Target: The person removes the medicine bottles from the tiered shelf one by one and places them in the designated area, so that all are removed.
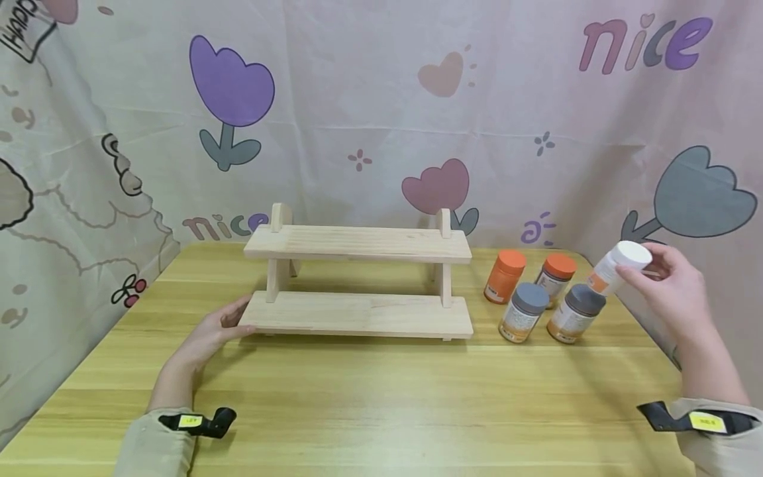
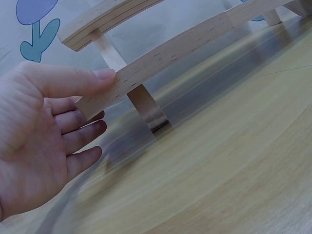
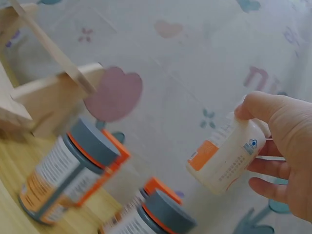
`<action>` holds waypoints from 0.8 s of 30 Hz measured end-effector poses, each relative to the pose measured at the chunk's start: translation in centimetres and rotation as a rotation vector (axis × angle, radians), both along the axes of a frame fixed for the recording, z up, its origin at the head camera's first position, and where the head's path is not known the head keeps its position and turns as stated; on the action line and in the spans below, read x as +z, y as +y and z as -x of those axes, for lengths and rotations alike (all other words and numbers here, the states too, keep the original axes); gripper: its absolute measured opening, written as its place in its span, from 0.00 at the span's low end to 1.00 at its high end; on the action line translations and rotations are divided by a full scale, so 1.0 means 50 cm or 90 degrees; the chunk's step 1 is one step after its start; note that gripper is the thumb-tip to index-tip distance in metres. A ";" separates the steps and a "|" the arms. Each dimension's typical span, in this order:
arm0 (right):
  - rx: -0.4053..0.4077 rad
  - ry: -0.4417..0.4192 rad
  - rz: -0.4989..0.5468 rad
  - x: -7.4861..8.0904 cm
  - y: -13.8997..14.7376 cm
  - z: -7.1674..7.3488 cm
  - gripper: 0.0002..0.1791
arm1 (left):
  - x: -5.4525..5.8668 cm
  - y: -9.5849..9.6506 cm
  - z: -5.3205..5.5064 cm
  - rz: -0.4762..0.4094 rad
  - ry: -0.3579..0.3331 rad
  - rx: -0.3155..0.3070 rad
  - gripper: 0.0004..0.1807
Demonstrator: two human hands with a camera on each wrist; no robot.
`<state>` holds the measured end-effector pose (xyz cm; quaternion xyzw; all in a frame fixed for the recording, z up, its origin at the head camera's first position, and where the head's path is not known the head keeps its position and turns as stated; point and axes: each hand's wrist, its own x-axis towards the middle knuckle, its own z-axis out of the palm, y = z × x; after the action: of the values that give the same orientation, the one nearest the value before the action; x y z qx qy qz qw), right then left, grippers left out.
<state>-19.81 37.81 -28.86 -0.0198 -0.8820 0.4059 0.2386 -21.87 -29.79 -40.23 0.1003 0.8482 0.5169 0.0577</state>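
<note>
A two-tier wooden shelf (image 1: 357, 315) stands on the table, its lower board's left end in the grip of my left hand (image 1: 208, 334). In the left wrist view the thumb (image 2: 80, 80) lies along the board's front edge, the other fingers beside and behind its end. My right hand (image 1: 676, 285) holds a white pill bottle (image 1: 620, 265) with an orange-and-white label, tilted in the air. In the right wrist view the thumb is near its top and the fingers are round its far side. Below it are a grey-capped jar (image 1: 577, 315) and an orange-capped jar (image 1: 556, 275).
Another grey-capped jar (image 1: 524, 311) and an orange bottle (image 1: 505, 277) stand between the shelf and the other jars. Behind the wooden table (image 1: 381, 397) hangs a printed cloth (image 1: 357, 99) with flowers. Both wrists wear black straps over light sleeves.
</note>
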 end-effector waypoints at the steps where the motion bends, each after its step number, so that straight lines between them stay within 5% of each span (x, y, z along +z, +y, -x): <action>1: -0.009 -0.005 0.001 -0.002 0.008 0.001 0.21 | 0.001 0.000 0.000 0.002 -0.001 0.001 0.44; 7: -0.067 -0.049 -0.016 -0.026 0.048 0.003 0.36 | 0.007 0.005 -0.002 -0.007 0.001 -0.004 0.44; 14: -0.088 -0.098 -0.028 -0.070 0.090 0.010 0.38 | 0.005 0.004 -0.003 -0.014 0.000 -0.003 0.43; 24: -0.074 -0.137 -0.037 -0.215 0.210 0.072 0.36 | 0.004 0.003 -0.006 -0.020 0.004 0.001 0.43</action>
<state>-23.43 48.30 -39.60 -0.1075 -0.9112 0.3611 0.1666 -21.57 -29.65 -40.01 0.1021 0.8403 0.5298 0.0533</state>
